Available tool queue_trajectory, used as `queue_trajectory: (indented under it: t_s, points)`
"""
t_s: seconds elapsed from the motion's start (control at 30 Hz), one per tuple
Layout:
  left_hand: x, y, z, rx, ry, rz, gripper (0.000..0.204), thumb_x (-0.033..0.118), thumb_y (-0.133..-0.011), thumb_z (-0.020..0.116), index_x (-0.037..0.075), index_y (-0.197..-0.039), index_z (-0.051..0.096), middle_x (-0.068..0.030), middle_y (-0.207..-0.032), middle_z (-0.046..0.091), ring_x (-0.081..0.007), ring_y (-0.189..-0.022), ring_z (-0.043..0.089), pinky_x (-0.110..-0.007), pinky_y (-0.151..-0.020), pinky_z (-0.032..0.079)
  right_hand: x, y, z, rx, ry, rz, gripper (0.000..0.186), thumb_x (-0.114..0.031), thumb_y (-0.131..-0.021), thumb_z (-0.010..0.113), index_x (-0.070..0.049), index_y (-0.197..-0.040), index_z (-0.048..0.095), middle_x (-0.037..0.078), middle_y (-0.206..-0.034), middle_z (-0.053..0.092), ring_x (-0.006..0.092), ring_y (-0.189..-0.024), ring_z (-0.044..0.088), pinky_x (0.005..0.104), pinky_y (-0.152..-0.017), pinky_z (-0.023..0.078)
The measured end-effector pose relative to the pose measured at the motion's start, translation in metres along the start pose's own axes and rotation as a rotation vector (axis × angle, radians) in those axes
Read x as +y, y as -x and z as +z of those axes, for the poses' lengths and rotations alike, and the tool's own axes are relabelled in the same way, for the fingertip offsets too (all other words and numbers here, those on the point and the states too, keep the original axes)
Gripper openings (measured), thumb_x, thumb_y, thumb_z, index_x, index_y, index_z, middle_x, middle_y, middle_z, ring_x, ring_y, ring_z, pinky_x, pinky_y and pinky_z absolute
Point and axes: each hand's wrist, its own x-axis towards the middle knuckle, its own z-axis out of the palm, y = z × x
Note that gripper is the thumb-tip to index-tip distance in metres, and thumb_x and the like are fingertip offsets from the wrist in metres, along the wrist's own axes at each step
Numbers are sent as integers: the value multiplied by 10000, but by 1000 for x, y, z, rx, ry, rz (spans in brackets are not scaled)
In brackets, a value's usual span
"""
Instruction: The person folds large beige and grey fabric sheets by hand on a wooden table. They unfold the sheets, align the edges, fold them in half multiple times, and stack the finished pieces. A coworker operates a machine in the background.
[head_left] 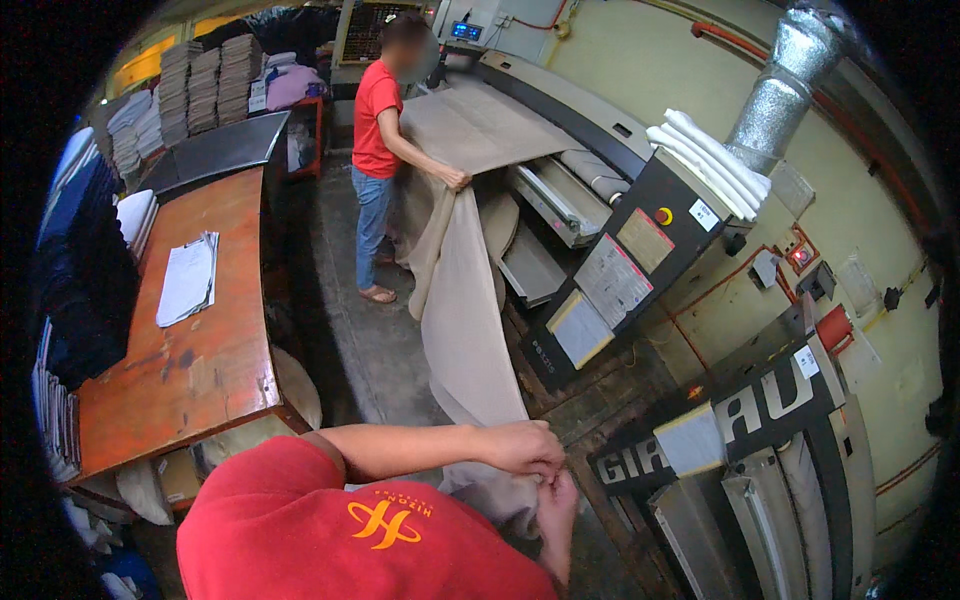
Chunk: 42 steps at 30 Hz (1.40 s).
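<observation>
A long beige cloth [462, 310] stretches from a co-worker's hand down to my hands at the lower middle. My left hand [518, 447], its arm reaching across from the left, is closed on the near edge of the cloth. Just below it my right hand [556, 508] is closed on the same edge, close to the left. Part of the cloth hangs in folds beneath my left forearm. Farther off, a co-worker in a red shirt [376, 125] grips the cloth's far part, and more beige cloth [480, 125] lies over the large ironing machine behind.
A dark machine end panel [610, 270] carries folded white cloths [708, 165] on top. Another machine [760, 480] stands at lower right. On the left, a wooden table [225, 350] holds papers [189, 280] and dark fabric stacks [90, 260]. Folded linen piles [205, 90] stand behind.
</observation>
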Motion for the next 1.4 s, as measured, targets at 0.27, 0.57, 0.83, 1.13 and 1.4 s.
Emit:
queue_trajectory:
  t_s: [0.27,0.57,0.83,1.13,1.4]
  points:
    - [-55,-13,-67,-67,-244,32,346,411,-906,522,79,-846,597,-65,-757,613,-291,-789,588,-430,-778,398,-38,1,-10,268,81,-167,98,-32,-881,573,6,-972,577,44,-860,619,115,-768,573,260,-703,467]
    - [-140,35,-142,-232,-327,-388,412,517,-909,472,142,-919,641,-46,-931,628,-259,-1035,537,-532,-1015,229,-53,22,-42,281,148,-250,122,-82,-866,604,9,-947,597,49,-850,602,130,-774,564,266,-710,455]
    - [-169,28,-152,-296,-478,-522,366,465,-880,545,158,-1065,622,-67,-1045,622,-273,-1134,521,-648,-1063,130,-40,54,-118,800,18,-339,155,-149,-842,582,-17,-916,549,47,-889,563,161,-820,550,317,-729,466]
    - [-203,49,-108,-461,-652,-697,297,330,-824,635,171,-1074,632,-53,-997,648,-275,-1089,554,-650,-1036,174,-132,71,-171,1321,21,-520,218,-125,-788,582,-29,-979,540,65,-893,565,181,-808,557,335,-694,477]
    - [-101,-50,43,-241,-332,-227,302,149,-724,643,76,-1016,610,-130,-983,632,-335,-969,577,-446,-782,476,-113,58,-163,719,-225,-107,328,-108,-780,579,-28,-1092,516,78,-908,579,180,-810,567,331,-693,481]
